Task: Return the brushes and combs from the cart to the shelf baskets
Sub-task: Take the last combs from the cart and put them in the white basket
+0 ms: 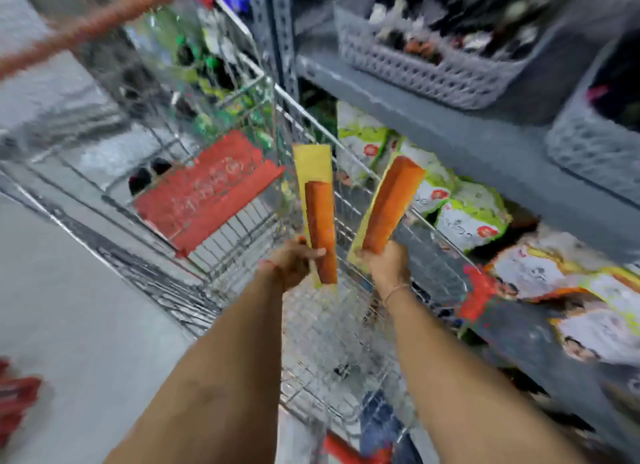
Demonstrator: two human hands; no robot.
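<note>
Combs, one orange comb (321,231) gripped per hand, left hand (291,263) and right hand (388,266), above the cart (346,325).

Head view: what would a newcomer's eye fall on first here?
Two orange combs on yellow cards, held up side by side at centre: one comb in the left hand, the other comb in the right hand. Below and behind them is a wire cart with a red flap. Upper right, grey baskets stand on a shelf; the frame is motion-blurred.
</note>
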